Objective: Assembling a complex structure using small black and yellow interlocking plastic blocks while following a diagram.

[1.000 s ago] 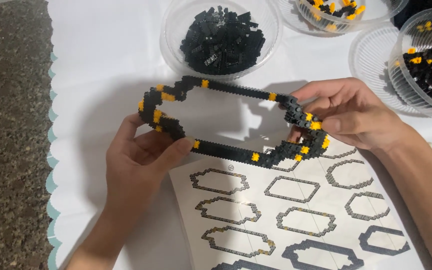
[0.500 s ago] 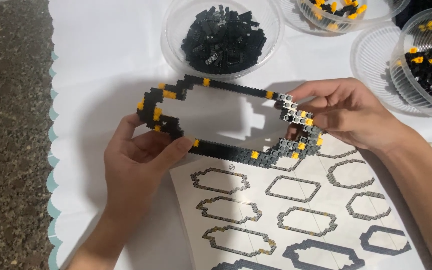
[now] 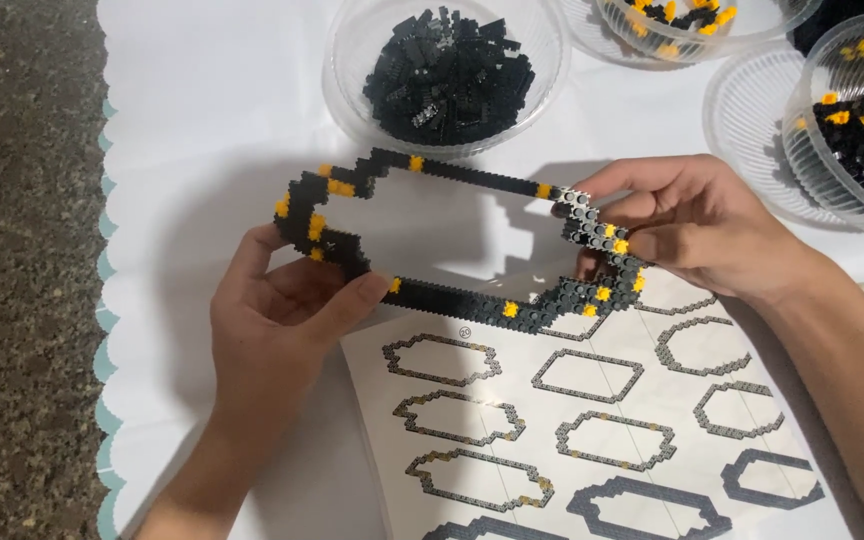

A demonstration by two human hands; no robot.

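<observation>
Across the frame, a white cloth (image 3: 202,110) with a scalloped teal edge covers a dark speckled counter (image 3: 12,250). Lower right lies your instruction sheet (image 3: 592,420), printed with rows of ring outlines. At centre you hold the brick ring (image 3: 452,235) tilted above the cloth: a closed, elongated loop of black studs dotted with yellow and a small grey patch at its right end. The outline looks complete as a single layer; whether more layers remain I cannot tell. Your left hand (image 3: 272,320) pinches its lower left corner between thumb and fingers; your right hand (image 3: 697,225) pinches the right end. Top centre, a clear bowl of black bricks (image 3: 447,70); upper right, a bowl of mixed black and yellow pieces (image 3: 857,125)
</observation>
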